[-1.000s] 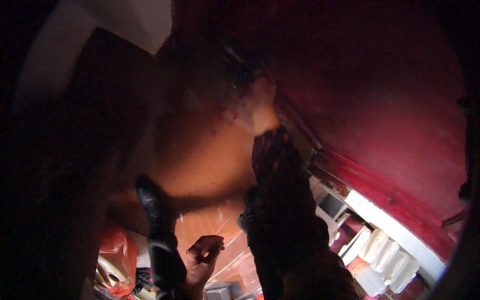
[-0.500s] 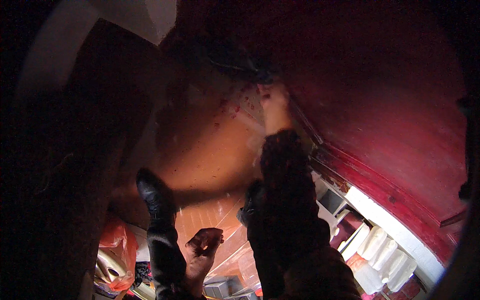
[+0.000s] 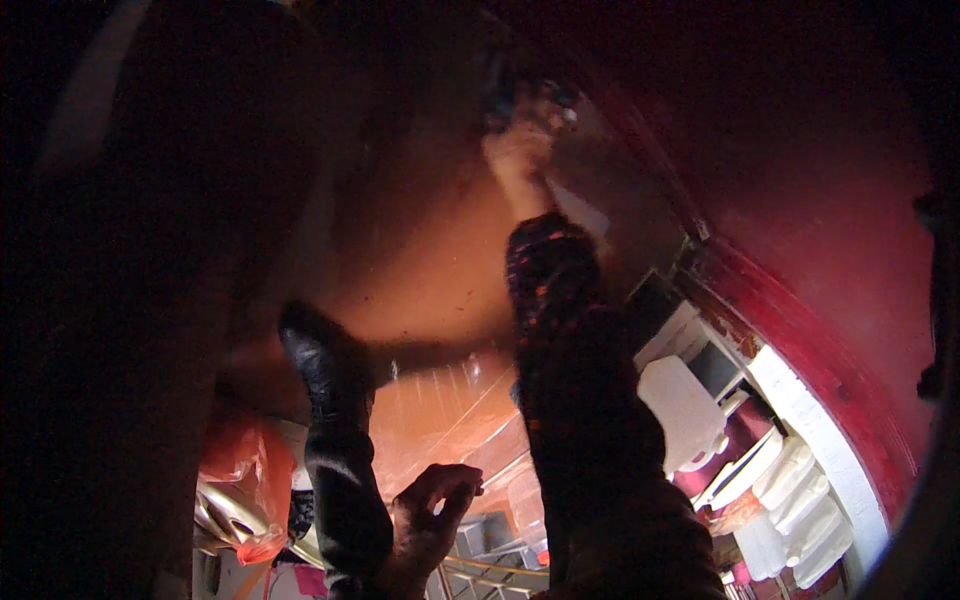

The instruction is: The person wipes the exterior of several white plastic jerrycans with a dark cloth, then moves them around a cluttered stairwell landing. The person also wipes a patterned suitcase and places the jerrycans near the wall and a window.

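My right arm, in a dark patterned sleeve, stretches far forward over the brownish floor (image 3: 430,270). At its end my right hand (image 3: 522,150) is closed around a dark, blurred thing (image 3: 500,95) low by the foot of the red panel; its kind is too dark and smeared to tell. Close to me, my left hand (image 3: 435,510) hangs beside my leg, its fingers curled loosely toward the thumb with nothing visible in them. One black shoe (image 3: 325,360) stands on the floor to the left of the hands.
A large red door-like panel (image 3: 800,200) fills the right side, with a white strip (image 3: 815,430) along its lower edge. White plastic containers (image 3: 680,405) stand at lower right. An orange plastic bag (image 3: 255,480) lies at lower left. The left side is in deep shadow.
My right hand has moved farther forward and slightly left, and the dark thing has shifted forward and right with it. My left hand stays curled, now slightly to the right. The view has shifted.
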`<state>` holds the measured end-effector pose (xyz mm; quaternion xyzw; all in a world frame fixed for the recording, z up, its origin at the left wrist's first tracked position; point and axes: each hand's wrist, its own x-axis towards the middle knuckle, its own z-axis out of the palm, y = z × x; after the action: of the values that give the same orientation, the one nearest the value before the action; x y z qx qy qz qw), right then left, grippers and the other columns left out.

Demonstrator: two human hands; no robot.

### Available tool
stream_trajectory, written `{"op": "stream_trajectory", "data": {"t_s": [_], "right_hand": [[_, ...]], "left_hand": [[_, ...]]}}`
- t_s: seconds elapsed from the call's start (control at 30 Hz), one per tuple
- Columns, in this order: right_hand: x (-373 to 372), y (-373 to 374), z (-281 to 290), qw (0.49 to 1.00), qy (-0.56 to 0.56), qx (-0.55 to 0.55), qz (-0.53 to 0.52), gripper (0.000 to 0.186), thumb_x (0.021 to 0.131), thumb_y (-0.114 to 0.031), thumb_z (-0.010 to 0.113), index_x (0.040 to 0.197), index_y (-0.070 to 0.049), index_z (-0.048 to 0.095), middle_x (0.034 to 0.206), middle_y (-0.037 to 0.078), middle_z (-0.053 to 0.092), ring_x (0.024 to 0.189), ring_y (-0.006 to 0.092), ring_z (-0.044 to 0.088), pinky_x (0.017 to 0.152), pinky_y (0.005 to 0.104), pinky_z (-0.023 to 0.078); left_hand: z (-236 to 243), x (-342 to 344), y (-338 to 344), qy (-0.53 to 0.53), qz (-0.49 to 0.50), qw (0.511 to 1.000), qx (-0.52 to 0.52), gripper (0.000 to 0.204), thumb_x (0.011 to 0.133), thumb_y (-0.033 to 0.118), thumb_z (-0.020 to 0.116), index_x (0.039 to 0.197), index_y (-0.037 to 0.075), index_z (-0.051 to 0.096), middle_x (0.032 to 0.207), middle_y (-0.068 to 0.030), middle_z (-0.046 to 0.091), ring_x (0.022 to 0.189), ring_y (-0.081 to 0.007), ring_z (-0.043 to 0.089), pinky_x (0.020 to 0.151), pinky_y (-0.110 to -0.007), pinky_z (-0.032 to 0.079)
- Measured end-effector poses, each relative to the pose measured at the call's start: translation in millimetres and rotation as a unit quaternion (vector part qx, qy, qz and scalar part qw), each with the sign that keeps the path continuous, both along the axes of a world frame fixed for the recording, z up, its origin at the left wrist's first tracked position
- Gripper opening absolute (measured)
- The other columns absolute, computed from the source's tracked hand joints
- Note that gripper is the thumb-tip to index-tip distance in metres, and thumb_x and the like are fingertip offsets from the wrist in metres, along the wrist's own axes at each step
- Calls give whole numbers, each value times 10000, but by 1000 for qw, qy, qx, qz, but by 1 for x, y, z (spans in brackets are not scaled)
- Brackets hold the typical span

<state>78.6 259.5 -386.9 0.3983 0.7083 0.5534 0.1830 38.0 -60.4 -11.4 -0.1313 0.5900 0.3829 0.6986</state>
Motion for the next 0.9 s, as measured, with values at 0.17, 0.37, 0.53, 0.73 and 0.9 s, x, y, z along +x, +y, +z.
{"op": "stream_trajectory", "data": {"t_s": [0.17, 0.37, 0.53, 0.73, 0.9], "right_hand": [[35, -177, 68, 669, 375, -632, 111, 310, 819, -106, 592, 1122, -154, 636, 1373, 77, 502, 1285, 363, 403, 1007, 544, 379], [93, -68, 127, 549, 550, -627, -56, 406, 825, -66, 641, 1220, -144, 592, 1164, 144, 607, 997, 367, 591, 863, 467, 494], [63, -4, 78, 730, 513, -453, 12, 511, 746, -29, 655, 1227, -193, 603, 1293, 121, 527, 1139, 406, 477, 935, 485, 428], [98, -259, 79, 557, 462, -673, -152, 348, 754, -60, 666, 1076, -190, 677, 1143, 102, 569, 987, 346, 510, 839, 493, 424], [122, -322, 121, 278, 588, -723, -234, 447, 765, 43, 635, 1173, -140, 652, 1150, 178, 605, 942, 394, 605, 789, 435, 535]], "left_hand": [[-3, 5, 10, 29, -27, 999, 22, 119, 918, 1, 638, 1033, -28, 642, 968, -102, 686, 865, -156, 681, 805, -293, 551], [-6, 11, 16, 34, 7, 999, -1, 114, 906, -18, 639, 1018, -31, 646, 967, -114, 690, 846, -153, 687, 785, -280, 560], [-11, 22, 11, 36, -73, 996, 22, 130, 912, -10, 636, 1040, -22, 649, 964, -97, 677, 884, -156, 681, 799, -280, 542], [-11, 28, 10, 46, -89, 995, 26, 157, 905, -38, 630, 1062, -25, 641, 961, -99, 683, 889, -142, 675, 793, -276, 542], [-16, 34, 1, 55, -55, 997, 24, 156, 897, -43, 638, 1051, -17, 650, 966, -93, 685, 865, -134, 671, 782, -261, 541]]}}
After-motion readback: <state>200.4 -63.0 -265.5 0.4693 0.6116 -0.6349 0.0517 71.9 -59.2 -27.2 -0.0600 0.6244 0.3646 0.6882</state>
